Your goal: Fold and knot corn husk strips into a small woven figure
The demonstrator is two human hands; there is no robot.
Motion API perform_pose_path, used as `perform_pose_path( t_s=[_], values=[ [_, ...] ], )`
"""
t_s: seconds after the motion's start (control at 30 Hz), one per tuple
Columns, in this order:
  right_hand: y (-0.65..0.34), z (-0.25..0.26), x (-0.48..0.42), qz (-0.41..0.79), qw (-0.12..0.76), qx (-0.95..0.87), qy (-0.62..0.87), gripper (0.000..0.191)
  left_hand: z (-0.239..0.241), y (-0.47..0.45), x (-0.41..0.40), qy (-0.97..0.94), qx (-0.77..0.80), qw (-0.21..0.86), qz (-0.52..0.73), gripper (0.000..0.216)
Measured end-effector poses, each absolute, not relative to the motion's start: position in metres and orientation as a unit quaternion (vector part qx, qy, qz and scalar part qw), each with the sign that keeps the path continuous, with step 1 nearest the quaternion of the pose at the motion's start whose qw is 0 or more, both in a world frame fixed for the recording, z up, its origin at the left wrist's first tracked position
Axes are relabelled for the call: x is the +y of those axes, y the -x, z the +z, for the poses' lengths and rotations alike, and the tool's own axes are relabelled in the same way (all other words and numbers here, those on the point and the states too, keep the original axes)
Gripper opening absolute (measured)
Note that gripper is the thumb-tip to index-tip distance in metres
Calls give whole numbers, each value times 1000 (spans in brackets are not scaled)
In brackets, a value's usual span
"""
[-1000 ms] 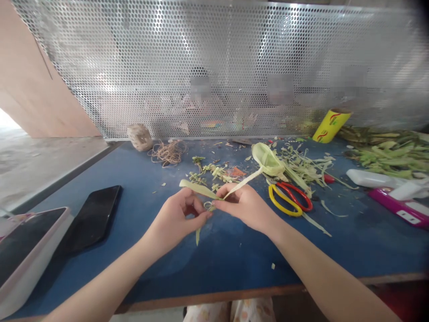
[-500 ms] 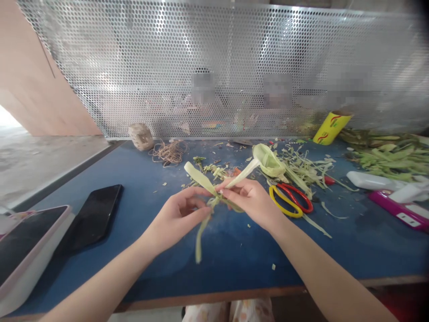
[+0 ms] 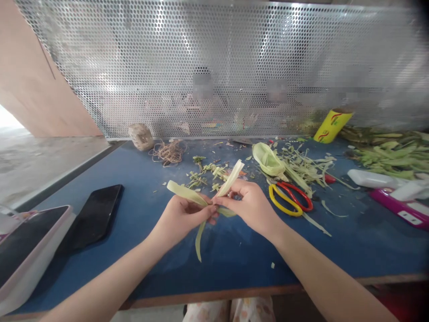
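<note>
Left hand (image 3: 182, 217): fingers pinched on pale green leaf strip (image 3: 186, 192), above the blue table (image 3: 134, 179) | right hand (image 3: 250, 203): fingers closed on the same strip where it crosses, one end pointing up, one tail hanging down | beside right hand: yellow-red scissors (image 3: 290, 199) flat on table | far left: black phone (image 3: 92, 217)

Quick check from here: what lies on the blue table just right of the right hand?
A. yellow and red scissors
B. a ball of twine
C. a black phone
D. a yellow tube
A: the scissors lie flat on the table beside the right hand, which pinches a leaf strip.
</note>
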State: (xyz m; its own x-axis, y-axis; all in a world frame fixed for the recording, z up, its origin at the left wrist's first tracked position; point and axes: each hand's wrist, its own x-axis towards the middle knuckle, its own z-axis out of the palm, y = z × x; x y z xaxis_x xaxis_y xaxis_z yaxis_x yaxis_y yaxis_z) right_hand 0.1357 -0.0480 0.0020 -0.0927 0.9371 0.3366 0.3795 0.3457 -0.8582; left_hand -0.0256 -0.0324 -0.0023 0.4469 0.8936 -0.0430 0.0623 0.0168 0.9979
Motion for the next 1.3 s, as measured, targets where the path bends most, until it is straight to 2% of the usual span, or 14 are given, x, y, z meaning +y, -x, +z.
perform_pose_path(
  t_s=[0.13,0.27,0.4,0.43,0.83,1.0,1.03,1.13,1.3],
  values=[
    [-141,4,-47,376,444,-664,470,9,0,26,-31,-587,398,607,360,10],
    [-148,4,-47,383,386,-701,462,26,1,28,-28,-577,401,592,395,17],
    [-151,3,-49,334,306,-749,483,7,-2,29,-27,-577,407,576,412,23],
    [-151,3,-49,327,299,-756,482,10,-2,28,-27,-577,410,572,415,21],
    [-160,18,-51,343,305,-768,448,14,6,31,-34,-574,400,561,443,16],
    [-162,15,-51,323,275,-773,472,10,3,33,-31,-558,386,607,413,22],
    [-161,14,-51,320,278,-773,473,15,2,33,-30,-558,382,613,408,23],
    [-156,11,-52,337,312,-764,454,36,-4,33,-28,-583,394,594,390,25],
    [-144,5,-49,349,379,-729,450,29,-8,33,-27,-596,414,560,400,29]
  ],
)
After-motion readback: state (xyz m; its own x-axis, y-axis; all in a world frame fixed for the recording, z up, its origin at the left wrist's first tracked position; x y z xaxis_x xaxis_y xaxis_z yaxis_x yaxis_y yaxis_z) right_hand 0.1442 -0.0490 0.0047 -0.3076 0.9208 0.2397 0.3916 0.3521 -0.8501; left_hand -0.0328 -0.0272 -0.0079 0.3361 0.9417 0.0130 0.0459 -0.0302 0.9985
